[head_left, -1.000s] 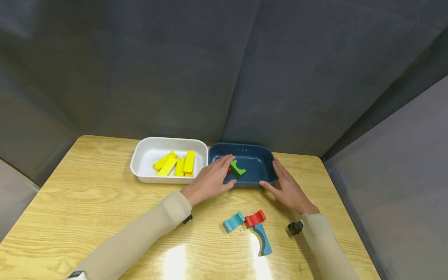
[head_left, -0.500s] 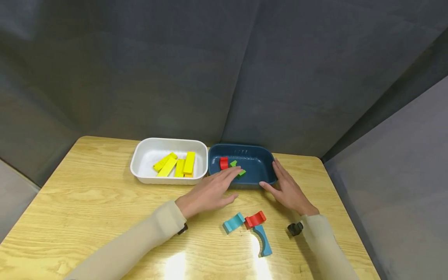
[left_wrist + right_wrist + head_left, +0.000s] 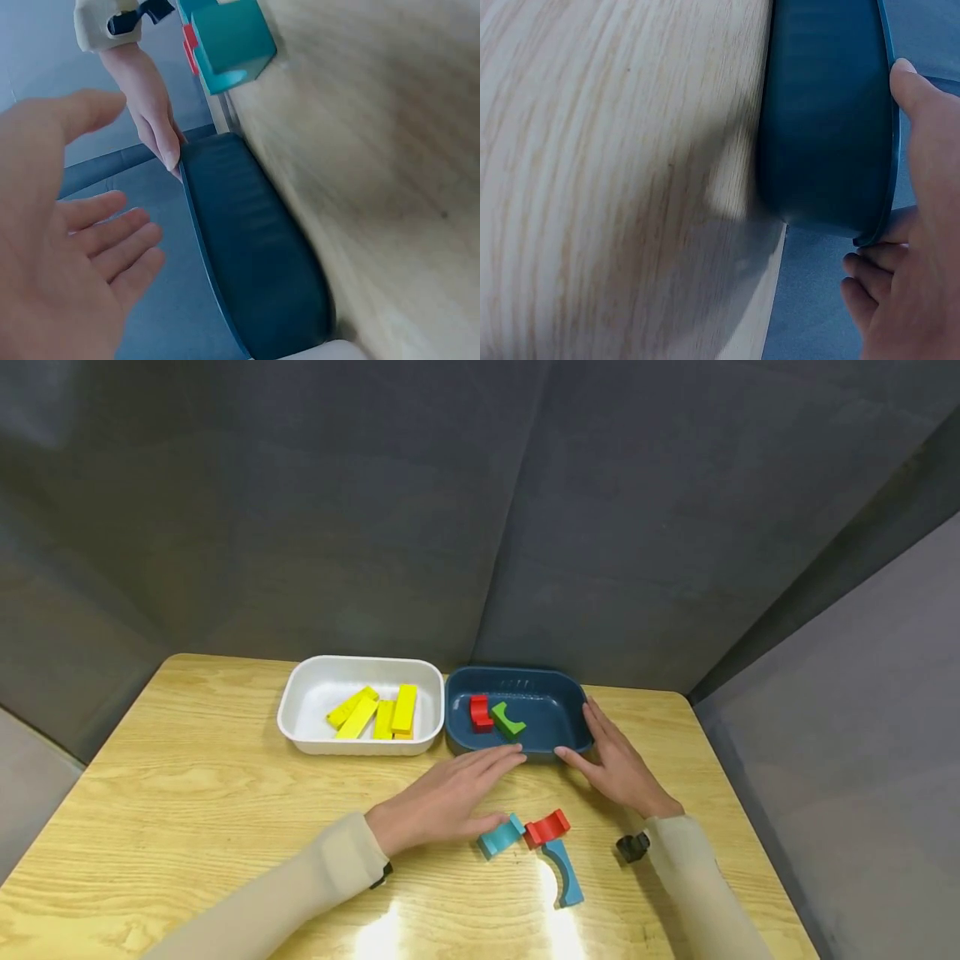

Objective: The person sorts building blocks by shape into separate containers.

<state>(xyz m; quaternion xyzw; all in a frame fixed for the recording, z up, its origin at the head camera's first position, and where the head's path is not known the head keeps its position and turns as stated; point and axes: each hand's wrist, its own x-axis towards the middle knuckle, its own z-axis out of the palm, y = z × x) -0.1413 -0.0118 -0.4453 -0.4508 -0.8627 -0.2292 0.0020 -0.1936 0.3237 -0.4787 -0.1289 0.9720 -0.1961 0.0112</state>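
My left hand [image 3: 446,797] is over the table in front of the dark blue tray [image 3: 555,714], fingers extended and holding nothing. Its thumb overlaps a teal curved block [image 3: 502,839] in the head view. Beside that block lie a red curved block [image 3: 547,829] and a blue arch block [image 3: 566,877]. Inside the tray rest another red curved block [image 3: 481,714] and a green arch block [image 3: 507,720]. My right hand [image 3: 618,768] holds the tray's near right corner. In the right wrist view, the thumb lies on the rim [image 3: 892,135] and the fingers bend around the end.
A white tray [image 3: 288,727] stands directly left of the blue one, with several yellow blocks [image 3: 358,717] in it. Both are near the back edge of the wooden table [image 3: 195,793]. Dark cloth [image 3: 360,510] hangs behind, and a grey panel [image 3: 847,752] borders the right side.
My left hand has drawn back from inside the blue tray toward me, uncovering the red and green blocks there. The right hand has stayed at the tray's corner.
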